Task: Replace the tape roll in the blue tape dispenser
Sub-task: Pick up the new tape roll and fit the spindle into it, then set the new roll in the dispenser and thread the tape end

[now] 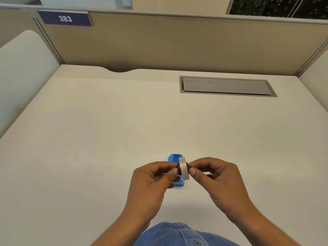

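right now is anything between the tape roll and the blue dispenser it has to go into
Nothing visible. Both hands, left and right, pinch the tape roll by its dark hub just above the blue dispenser, which sits on the desk partly hidden behind them.

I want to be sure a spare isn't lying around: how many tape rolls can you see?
1. The tape roll is held between both hands, above the blue dispenser. Another could be hidden behind the hands.
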A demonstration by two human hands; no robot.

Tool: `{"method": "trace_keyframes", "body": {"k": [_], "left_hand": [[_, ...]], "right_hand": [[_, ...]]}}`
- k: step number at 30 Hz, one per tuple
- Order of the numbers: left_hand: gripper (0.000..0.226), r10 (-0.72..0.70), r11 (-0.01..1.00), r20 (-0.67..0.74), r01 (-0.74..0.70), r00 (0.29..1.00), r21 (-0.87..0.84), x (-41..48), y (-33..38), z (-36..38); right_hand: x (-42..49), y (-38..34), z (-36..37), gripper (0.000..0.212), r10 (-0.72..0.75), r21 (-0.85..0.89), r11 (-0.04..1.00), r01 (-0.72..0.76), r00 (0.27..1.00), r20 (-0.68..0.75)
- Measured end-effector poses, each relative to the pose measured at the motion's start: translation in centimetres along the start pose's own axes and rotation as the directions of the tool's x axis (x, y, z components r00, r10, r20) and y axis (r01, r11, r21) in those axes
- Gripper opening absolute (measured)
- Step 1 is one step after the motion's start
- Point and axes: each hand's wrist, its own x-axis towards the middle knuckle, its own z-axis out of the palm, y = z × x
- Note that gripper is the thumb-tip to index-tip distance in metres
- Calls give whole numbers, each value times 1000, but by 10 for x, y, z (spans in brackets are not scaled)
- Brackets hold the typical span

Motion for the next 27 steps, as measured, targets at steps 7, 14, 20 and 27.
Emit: {"method": "trace_keyframes", "body": {"k": [7,14,20,27], "left_hand": [[13,-19,971,-58,32,998,235,28,-30,-1],[10,-60,934,-60,77,996,348,62,-55,3],[8,-11,901,-39,27,999,433,85,-70,2],[9,6,854,-4,-3,1000,520,101,-79,-2]], "right_hand": [[21,34,6,17,84,-130,988,-81,996,16],[51,65,12,17,119,-252,962,-109,993,24],[68,80,14,16,136,-252,960,-126,991,21],[78,90,15,14,144,-276,953,-129,989,34]]}}
